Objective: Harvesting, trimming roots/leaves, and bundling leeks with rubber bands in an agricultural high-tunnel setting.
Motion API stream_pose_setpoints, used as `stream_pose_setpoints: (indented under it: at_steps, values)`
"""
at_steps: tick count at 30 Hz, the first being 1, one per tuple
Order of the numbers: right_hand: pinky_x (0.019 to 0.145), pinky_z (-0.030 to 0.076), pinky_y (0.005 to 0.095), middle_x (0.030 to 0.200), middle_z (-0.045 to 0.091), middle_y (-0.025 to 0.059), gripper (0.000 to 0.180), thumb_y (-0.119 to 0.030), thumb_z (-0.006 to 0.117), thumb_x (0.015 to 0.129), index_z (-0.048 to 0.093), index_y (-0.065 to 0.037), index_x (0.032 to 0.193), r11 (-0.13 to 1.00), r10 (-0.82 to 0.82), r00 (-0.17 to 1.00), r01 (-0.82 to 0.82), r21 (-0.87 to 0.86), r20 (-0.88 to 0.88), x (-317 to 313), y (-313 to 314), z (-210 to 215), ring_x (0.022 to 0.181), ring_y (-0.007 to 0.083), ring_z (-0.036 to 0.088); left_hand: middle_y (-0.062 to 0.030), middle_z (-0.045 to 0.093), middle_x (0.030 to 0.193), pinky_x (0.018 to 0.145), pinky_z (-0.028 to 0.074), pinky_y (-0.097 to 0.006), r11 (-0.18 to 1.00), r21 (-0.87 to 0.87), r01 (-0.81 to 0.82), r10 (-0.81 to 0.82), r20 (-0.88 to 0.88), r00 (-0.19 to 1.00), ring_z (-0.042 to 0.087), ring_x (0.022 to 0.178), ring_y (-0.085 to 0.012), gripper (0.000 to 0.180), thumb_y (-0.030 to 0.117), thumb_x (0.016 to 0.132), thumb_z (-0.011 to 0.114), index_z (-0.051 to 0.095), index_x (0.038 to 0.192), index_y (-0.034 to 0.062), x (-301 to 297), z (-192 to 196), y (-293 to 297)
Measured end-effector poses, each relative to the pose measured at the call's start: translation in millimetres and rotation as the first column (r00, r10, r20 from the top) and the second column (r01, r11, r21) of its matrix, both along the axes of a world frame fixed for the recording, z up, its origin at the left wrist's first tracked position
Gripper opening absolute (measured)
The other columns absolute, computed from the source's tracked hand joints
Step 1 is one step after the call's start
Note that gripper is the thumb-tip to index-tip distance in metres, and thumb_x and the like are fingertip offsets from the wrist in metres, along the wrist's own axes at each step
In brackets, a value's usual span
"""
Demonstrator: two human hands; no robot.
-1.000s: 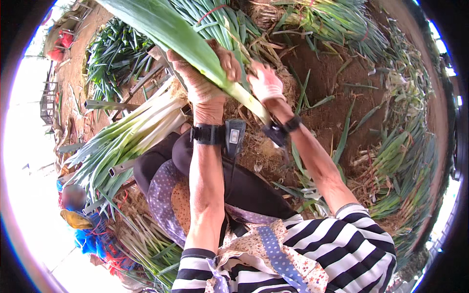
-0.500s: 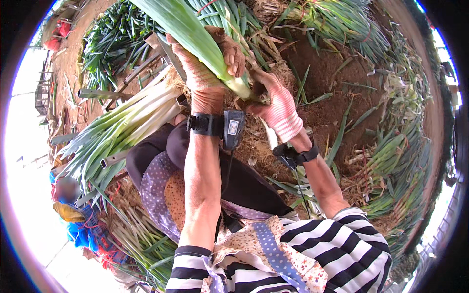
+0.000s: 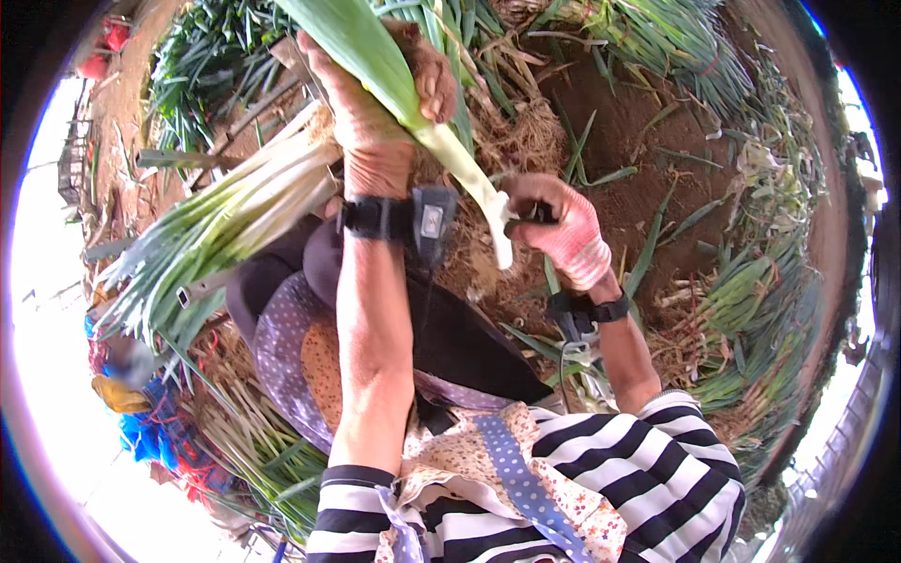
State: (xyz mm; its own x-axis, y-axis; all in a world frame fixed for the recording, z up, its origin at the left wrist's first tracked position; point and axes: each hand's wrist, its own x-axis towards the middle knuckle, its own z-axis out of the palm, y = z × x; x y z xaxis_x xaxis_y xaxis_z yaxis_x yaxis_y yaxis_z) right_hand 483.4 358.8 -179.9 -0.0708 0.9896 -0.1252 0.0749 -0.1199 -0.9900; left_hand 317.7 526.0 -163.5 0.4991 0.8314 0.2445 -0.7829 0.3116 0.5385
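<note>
My left hand [image 3: 375, 113], in a striped fingerless work glove, is closed around a leek [image 3: 450, 159]. Its green leaves slant up past the top edge and its white stem points down to the right. At the stem's lower end a pale strip curls and hangs. Just right of that end is my right hand [image 3: 563, 225], in a pink and white glove, with its fingers curled together. Something dark shows between them, too unclear to name. Left of my left forearm lies a bundle of leeks [image 3: 235, 206], roots toward my left hand.
A metal frame [image 3: 192, 158] with bars sticking out holds the bundle. Piles of green onions lie at the far left [image 3: 202, 75], far right [image 3: 648, 56], right [image 3: 760, 310] and lower left [image 3: 253, 432]. Loose leaves and roots litter the brown soil [image 3: 619, 141].
My right hand has moved right and down, off the leek's lower end. More white stem now shows, with a pale strip hanging. My left hand has shifted slightly left, still holding the leek.
</note>
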Motion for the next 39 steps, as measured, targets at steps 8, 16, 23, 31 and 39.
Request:
stream_pose_setpoints:
  at_steps: [8, 16, 23, 31, 39]
  values:
    - [0.067, 0.045, 0.0407, 0.083, 0.056, 0.0071, 0.032, -0.010, 0.066, 0.063, 0.061, -0.014, 0.095, 0.819, 0.465, 0.349, -0.519, -0.245, 0.814, 38, -94, -83, 0.081, 0.0291, 0.055, -0.0072, 0.045, 0.044, 0.029, 0.035, -0.031, 0.994, -0.112, -0.010, 0.022, 0.105, 0.994, 0.043, 0.031, -0.0198, 0.085, 0.083, 0.071, 0.028, 0.057, 0.099, 0.0086, 3, -1, -4]
    - [0.057, 0.048, 0.0447, 0.067, 0.057, 0.0151, 0.004, -0.012, 0.056, 0.071, 0.057, -0.008, 0.070, 0.838, 0.543, 0.282, -0.243, -0.489, 0.791, 47, -191, -174, 0.064, 0.0347, 0.058, -0.0073, 0.048, 0.047, 0.030, 0.035, -0.029, 0.998, 0.039, -0.038, 0.031, 0.179, 0.983, 0.045, 0.034, -0.0181, 0.073, 0.073, 0.078, 0.036, 0.058, 0.095, 0.0051, 10, -8, 1]
    - [0.069, 0.050, 0.0420, 0.085, 0.064, 0.0192, 0.036, -0.025, 0.060, 0.064, 0.063, -0.007, 0.094, 0.159, 0.955, 0.281, -0.211, -0.965, 0.096, 106, -322, -206, 0.081, 0.0337, 0.062, -0.0059, 0.050, 0.050, 0.033, 0.037, -0.030, 0.926, -0.125, -0.357, 0.355, -0.042, 0.934, 0.049, 0.038, -0.0183, 0.074, 0.077, 0.072, 0.041, 0.058, 0.077, 0.0055, -8, 4, 14]
    - [0.081, 0.047, 0.0411, 0.107, 0.058, 0.0132, 0.047, -0.031, 0.063, 0.077, 0.052, -0.013, 0.119, 0.870, 0.152, 0.528, 0.329, -0.367, 0.835, 109, -171, -137, 0.096, 0.0319, 0.057, -0.0076, 0.055, 0.061, 0.042, 0.044, -0.035, 0.606, -0.090, -0.790, 0.704, -0.402, 0.586, 0.053, 0.046, -0.0237, 0.053, 0.059, 0.083, 0.045, 0.052, 0.098, 0.0088, -8, 8, 23]
    - [0.086, 0.042, 0.0423, 0.106, 0.055, 0.0157, 0.059, -0.026, 0.071, 0.070, 0.049, -0.007, 0.121, 0.947, -0.316, 0.349, 0.066, 0.314, 0.882, 15, -31, -49, 0.093, 0.0338, 0.054, -0.0088, 0.057, 0.091, 0.055, 0.053, -0.039, 0.544, -0.334, -0.769, 0.683, -0.356, 0.638, 0.058, 0.068, -0.0249, 0.041, 0.036, 0.082, 0.063, 0.050, 0.107, 0.0067, -8, 8, 7]
